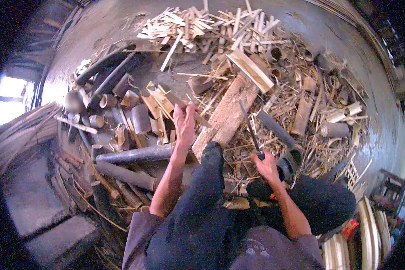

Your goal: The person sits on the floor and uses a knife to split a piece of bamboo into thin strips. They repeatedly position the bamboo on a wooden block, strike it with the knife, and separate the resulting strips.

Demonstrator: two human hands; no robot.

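My left hand (184, 119) is closed around a narrow bamboo piece (203, 122), whose end juts out beside the wooden block. In my right hand (268, 165) is the dark handle of a knife (249, 123); its long thin blade points up and away, over the right side of the block. The long, rough wooden block (231, 110) lies between my hands, its near end beside my dark-trousered leg (209, 166). Across the far end of the block rests a wide split bamboo piece (251, 69). Fingers of the left hand partly hide what it grips.
Pale split strips (189, 22) are heaped at the far side. Bamboo tubes (141, 119) and long dark poles (135, 154) lie to the left. Shavings and offcuts (303, 110) cover the floor on the right. Bundled slats (369, 234) stand at the lower right.
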